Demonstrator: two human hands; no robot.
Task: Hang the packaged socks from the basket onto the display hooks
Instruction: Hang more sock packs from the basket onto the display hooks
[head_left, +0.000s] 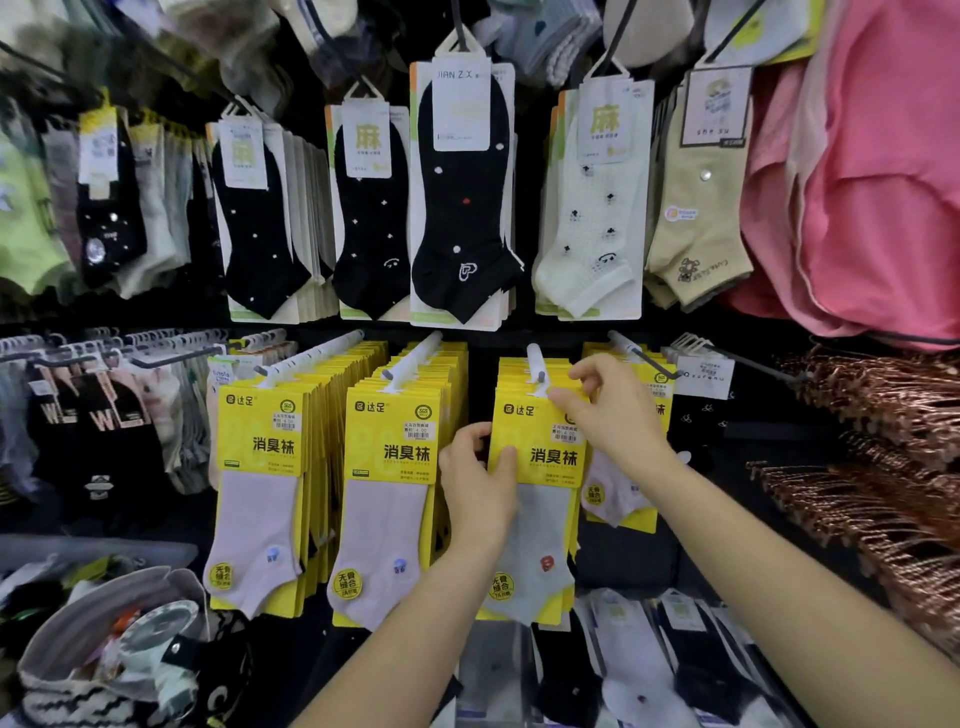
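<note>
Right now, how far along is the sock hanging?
Done: two rows of yellow packs fill the hooks on the left. In hand: one grey-sock pack at the third hook, left-hand grip on its edge, right-hand grip pinching its top. Left: the basket holds more items.

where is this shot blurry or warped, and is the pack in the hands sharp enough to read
Head view, centre: the yellow sock pack held by the left hand and right hand is sharp and its print is legible. Head view, top-left corner: the hanging socks smear into blur. Head view overall: wide-angle bowing makes the white display hooks fan outward, and the bottom edge is dim.
</note>
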